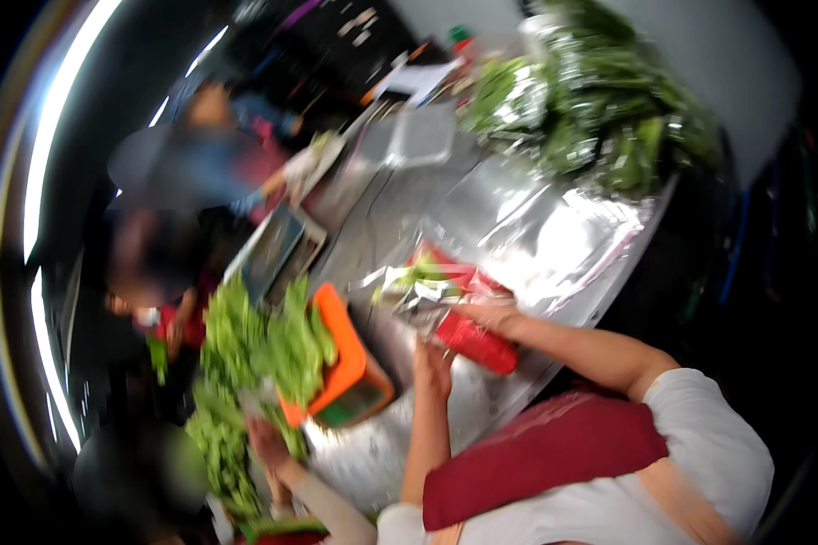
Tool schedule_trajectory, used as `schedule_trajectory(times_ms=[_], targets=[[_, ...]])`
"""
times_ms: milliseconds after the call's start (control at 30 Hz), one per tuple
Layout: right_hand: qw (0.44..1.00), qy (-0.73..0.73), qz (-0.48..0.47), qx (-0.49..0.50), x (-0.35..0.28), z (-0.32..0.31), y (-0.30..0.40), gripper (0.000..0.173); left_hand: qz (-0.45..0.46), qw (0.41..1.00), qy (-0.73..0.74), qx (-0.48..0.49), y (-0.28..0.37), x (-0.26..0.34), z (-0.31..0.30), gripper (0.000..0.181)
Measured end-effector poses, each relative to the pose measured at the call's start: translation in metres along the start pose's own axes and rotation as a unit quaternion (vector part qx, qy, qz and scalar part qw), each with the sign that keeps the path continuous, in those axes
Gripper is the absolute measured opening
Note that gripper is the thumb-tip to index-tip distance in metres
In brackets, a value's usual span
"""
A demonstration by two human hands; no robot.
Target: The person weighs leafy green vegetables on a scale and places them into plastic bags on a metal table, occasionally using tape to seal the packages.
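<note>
A clear and red plastic bag [480, 340] with pale green leaf vegetables [422, 267] in it is in front of me, above the metal table [375, 470]. My right hand [489, 312] grips the red part from the right side. At the bag's near left edge, my left hand [433, 364] pinches the clear plastic, its fingers blurred. Left of my hands stands an orange-rimmed plastic container [344, 361], tilted in view, with leafy lettuce [293, 347] over its far left side.
More lettuce [221, 436] lies at the left, beside a co-worker's hand [269, 443]. Bagged greens [607, 102] are heaped at the back right. Flat clear plastic bags [538, 225] lie nearer. Trays [273, 252] and a clear container [422, 136] stand farther off. Other people are across the table.
</note>
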State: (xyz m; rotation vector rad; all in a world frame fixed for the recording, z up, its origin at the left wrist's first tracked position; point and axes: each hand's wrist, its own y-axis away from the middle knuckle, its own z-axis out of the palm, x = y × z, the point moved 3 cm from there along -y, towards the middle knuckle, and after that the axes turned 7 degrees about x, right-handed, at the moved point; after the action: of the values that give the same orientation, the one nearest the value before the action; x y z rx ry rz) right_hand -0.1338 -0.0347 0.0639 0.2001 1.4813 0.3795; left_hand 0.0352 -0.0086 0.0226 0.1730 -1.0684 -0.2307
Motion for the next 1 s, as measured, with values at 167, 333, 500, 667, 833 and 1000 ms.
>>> schedule_trajectory(times_ms=[167, 333, 500, 667, 833, 1000], targets=[[0.97, 0.205, -0.081, 0.106, 0.014, 0.002, -0.009, 0.045, -0.096, 0.993, 0.063, 0.041, 0.025, -0.032, 0.028, 0.051], [0.975, 0.155, -0.124, 0.102, 0.021, 0.02, 0.001, 0.053, -0.149, 0.985, 0.075, 0.049, 0.045, -0.067, 0.009, 0.05], [0.939, 0.317, -0.05, 0.121, 0.03, 0.012, -0.034, 0.05, -0.269, 0.962, -0.026, -0.028, 0.062, -0.08, 0.016, 0.045], [0.925, 0.358, -0.03, 0.119, 0.012, 0.032, -0.045, 0.046, -0.294, 0.95, -0.098, -0.024, 0.07, -0.078, 0.008, 0.042], [0.95, 0.299, -0.021, 0.086, 0.021, 0.053, -0.078, 0.054, -0.29, 0.949, -0.113, 0.04, 0.061, -0.051, 0.004, 0.036], [0.956, 0.282, -0.077, -0.031, 0.014, 0.055, -0.039, 0.067, 0.184, 0.823, -0.462, 0.275, 0.089, -0.017, -0.041, 0.074]])
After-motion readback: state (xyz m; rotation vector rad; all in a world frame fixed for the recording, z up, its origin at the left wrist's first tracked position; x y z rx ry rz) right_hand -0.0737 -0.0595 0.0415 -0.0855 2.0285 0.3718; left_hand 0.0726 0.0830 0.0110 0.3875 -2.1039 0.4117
